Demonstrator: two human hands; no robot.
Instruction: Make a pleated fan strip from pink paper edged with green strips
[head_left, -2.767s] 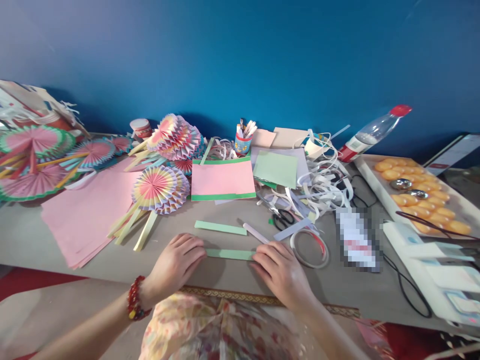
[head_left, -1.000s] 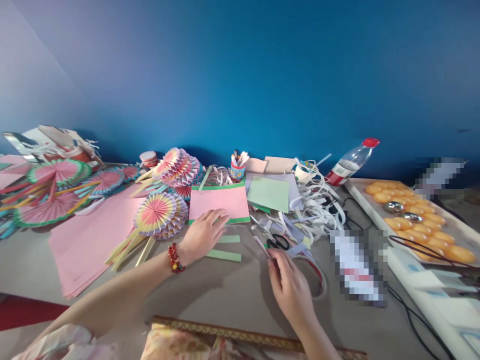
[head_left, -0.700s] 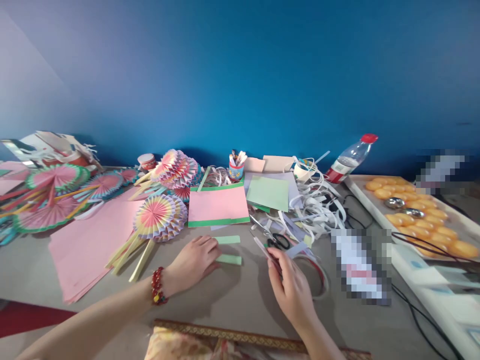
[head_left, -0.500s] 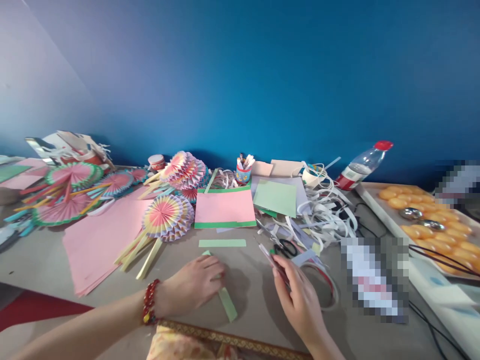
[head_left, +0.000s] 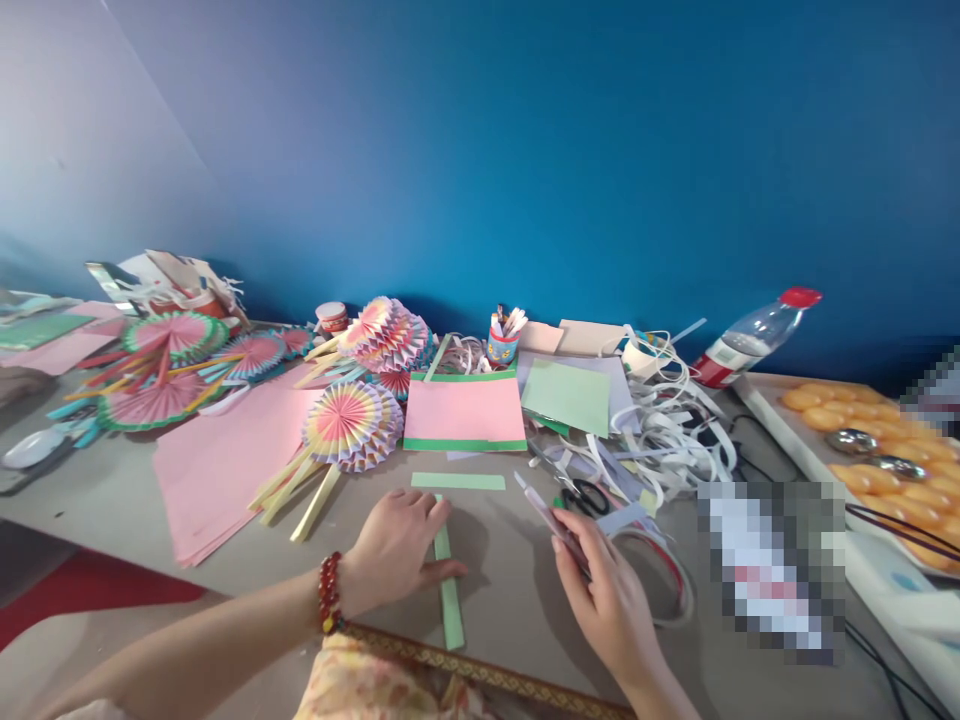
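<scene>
My left hand (head_left: 401,555), with a red bead bracelet at its wrist, lies over the table. Its thumb stretches across a light green paper strip (head_left: 452,615) and the index finger touches the strip's far end. The fingers are apart. This strip points toward me, below a second green strip (head_left: 459,481) lying crosswise. Between the thumb and fingers of my right hand (head_left: 607,590) is a slim pale pink pen-shaped tool (head_left: 538,503), its tip pointing up and left. I cannot make out the tip clearly. Scissors (head_left: 586,497) and a tape roll (head_left: 684,585) lie close to that hand.
A pink sheet with green edges (head_left: 465,410) lies ahead. Left are folded paper fans (head_left: 345,422) and pink sheets (head_left: 225,470). Right are paper scraps (head_left: 690,440), a tilted bottle (head_left: 754,340), an orange-filled tray (head_left: 761,405) and cables.
Both hands first held the strip's ends. My right hand then picked up the slim tool. My left hand reached over the strips and turned the nearer one from crosswise to lengthwise.
</scene>
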